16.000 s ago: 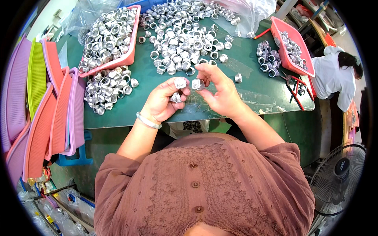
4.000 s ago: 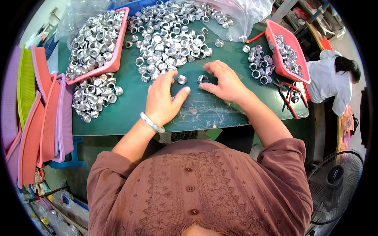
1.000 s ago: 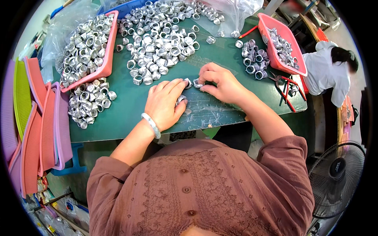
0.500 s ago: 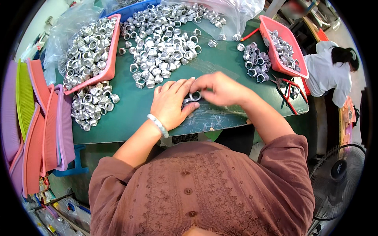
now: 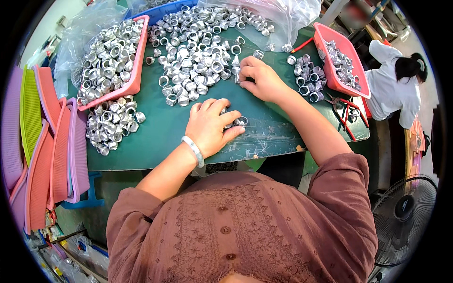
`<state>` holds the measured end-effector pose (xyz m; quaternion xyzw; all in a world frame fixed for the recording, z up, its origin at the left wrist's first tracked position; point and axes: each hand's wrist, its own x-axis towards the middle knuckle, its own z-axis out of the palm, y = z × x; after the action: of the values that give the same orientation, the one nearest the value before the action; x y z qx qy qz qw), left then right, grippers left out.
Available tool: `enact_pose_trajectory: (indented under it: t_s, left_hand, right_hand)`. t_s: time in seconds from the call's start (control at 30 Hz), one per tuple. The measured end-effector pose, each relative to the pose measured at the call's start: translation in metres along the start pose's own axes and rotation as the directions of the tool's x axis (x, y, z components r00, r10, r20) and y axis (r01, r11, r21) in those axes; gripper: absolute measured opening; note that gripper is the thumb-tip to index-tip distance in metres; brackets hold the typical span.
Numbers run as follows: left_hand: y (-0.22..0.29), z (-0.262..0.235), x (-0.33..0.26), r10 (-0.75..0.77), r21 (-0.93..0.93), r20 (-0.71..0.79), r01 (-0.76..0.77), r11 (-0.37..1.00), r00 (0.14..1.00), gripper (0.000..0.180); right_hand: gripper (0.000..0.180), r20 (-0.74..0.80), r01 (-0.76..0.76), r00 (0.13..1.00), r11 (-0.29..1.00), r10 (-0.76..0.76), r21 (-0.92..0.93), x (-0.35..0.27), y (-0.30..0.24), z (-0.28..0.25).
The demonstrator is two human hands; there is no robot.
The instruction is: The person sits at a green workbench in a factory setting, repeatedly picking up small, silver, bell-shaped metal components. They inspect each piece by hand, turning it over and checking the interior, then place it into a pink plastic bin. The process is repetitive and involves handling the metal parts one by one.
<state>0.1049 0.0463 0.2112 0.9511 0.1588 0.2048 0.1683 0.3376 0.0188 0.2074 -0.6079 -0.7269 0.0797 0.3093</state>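
Note:
My left hand (image 5: 207, 125), with a pale bangle at the wrist, rests on the green table. Its fingers and thumb curl around a few silvery metal rings (image 5: 241, 121), partly hidden beneath the fingers. My right hand (image 5: 263, 81) is farther out, at the right edge of a large heap of silvery metal rings (image 5: 197, 63). Its thumb and forefinger close on a metal ring (image 5: 235, 71) at that edge; the fingers partly cover it.
Pink baskets of rings stand at the left (image 5: 137, 70) and right (image 5: 347, 52). Smaller ring piles lie beside them (image 5: 113, 123) (image 5: 309, 78). Red-handled pliers (image 5: 347, 111) lie at the right. Plastic baskets (image 5: 40, 155) are stacked left; a fan (image 5: 404, 207) and another person (image 5: 394, 85) are right.
My right hand has moved away from my left hand, outward to the edge of the heap. My left hand stays near the same spot, with its fingers slightly more spread around the rings.

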Motion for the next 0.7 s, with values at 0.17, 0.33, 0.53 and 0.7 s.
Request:
enact_pose_trajectory:
  t_s: [0.17,0.33,0.53,0.7]
  left_hand:
    - [-0.001,0.002,0.001,-0.005,-0.038,-0.024,0.004,0.999,1.0,0.027]
    - [0.002,-0.001,0.001,-0.022,-0.034,-0.029,0.021,0.999,0.999,0.026]
    - [0.003,-0.002,0.004,-0.021,-0.004,-0.016,0.021,1.0,1.0,0.04]
    - [0.003,-0.003,0.003,-0.029,0.007,0.001,0.029,1.0,1.0,0.05]
  right_hand:
    - [0.015,0.044,0.039,0.998,0.997,-0.042,0.068,-0.021,-0.01,-0.004]
    - [0.019,0.093,0.039,0.994,0.989,-0.053,0.143,-0.03,-0.019,-0.012]
    - [0.016,-0.126,-0.107,0.986,0.994,0.105,-0.013,-0.01,-0.01,-0.002]
    - [0.013,-0.051,-0.161,0.986,0.986,0.159,-0.037,-0.011,-0.006,-0.003]
